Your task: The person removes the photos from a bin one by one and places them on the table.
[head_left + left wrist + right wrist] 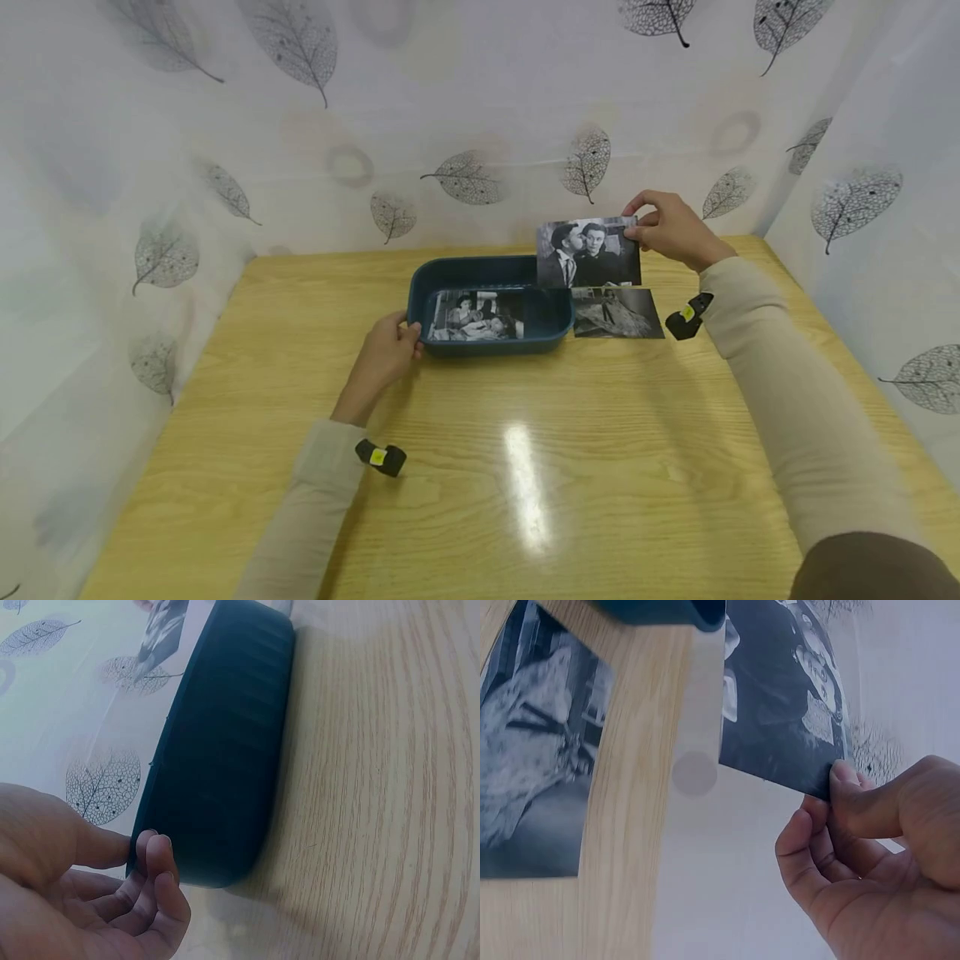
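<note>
From my remote seat I see my right hand [675,229] pinching the upper right corner of a black-and-white photo print of a couple [588,252], thumb and fingertips closed on its edge, holding it upright in the air just behind and to the right of the dark teal oval plastic tray [491,275]. My left hand [386,354] rests against the tray's left end, fingers lightly curled with the tips touching its ribbed outer wall [225,750]; I cannot tell that it truly clasps the rim, so I read it as steadying, not gripping. To do this well, I judge I should keep the pinch at the corner only, sparing the printed face, and carry the print level with the tray braced so it does not slide on the glossy wooden desk [525,467]. The held print's long axis runs left to right, roughly parallel to the tray's long side, its picture facing me and its bottom edge hanging near the tray's far right rim. A second monochrome print [476,315] lies flat inside the tray, and a third dark print [617,312] lies on the desk just right of the tray
</note>
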Available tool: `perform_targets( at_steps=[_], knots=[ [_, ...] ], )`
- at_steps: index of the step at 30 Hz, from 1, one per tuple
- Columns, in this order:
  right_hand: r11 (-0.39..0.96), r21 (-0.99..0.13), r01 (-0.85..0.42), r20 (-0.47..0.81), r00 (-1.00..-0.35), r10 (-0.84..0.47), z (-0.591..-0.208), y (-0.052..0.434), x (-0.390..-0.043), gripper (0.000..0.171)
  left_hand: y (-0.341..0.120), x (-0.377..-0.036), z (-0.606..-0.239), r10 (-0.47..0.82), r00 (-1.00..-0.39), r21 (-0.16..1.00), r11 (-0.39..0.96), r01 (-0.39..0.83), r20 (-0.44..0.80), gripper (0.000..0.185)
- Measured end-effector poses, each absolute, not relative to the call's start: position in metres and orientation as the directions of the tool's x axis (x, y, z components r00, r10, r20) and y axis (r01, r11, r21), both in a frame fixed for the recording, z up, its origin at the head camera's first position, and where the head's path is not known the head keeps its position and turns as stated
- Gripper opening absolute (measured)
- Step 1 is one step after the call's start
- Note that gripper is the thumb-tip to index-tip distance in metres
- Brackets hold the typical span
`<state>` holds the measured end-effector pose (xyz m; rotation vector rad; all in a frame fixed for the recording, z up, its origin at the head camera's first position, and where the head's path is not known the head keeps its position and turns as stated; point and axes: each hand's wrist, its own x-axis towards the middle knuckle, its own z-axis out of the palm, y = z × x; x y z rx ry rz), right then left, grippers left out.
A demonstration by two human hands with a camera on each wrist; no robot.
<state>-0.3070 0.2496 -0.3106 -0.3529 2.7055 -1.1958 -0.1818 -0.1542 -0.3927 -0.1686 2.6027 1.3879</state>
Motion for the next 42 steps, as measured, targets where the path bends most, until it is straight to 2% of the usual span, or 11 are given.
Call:
perform_targets(
  at_steps=[31, 42],
  knots=[
    [0.767, -0.642, -0.009, -0.166, -0.975, -0.149, -0.331, 0.363, -0.287, 0.038, -0.154, -0.183, -0.394, -0.011, -0.978, 0.806, 0.564, -0.176, -0.206, 0.047],
    [0.801, -0.597, 0.046, -0.217, -0.97, -0.106, -0.35, 0.401, -0.277, 0.036, -0.154, -0.181, -0.395, -0.01, -0.979, 0.784, 0.597, -0.171, -0.206, 0.051]
  ],
)
